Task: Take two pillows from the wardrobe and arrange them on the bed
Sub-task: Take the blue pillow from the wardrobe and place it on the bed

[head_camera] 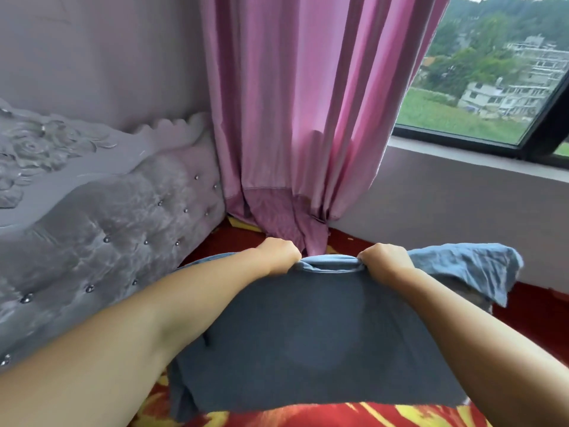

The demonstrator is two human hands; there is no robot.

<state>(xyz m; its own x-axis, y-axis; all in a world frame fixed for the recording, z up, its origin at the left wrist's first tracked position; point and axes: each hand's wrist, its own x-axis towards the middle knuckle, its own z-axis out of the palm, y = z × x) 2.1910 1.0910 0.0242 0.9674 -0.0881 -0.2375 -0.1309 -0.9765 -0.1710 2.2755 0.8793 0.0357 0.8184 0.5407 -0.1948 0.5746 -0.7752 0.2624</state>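
both fists, left hand (278,252) and right hand (386,257), clenched on far edge of blue pillow (323,334), just below pink curtain (295,118), beside headboard (101,217). probably soft, light, floppy; best gripped at corners.

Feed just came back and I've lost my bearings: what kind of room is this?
A bedroom, most likely. A tufted grey headboard stands at the left, a pink curtain hangs beside a window, and both hands, left and right, grip a blue-grey cloth over red patterned bedding.
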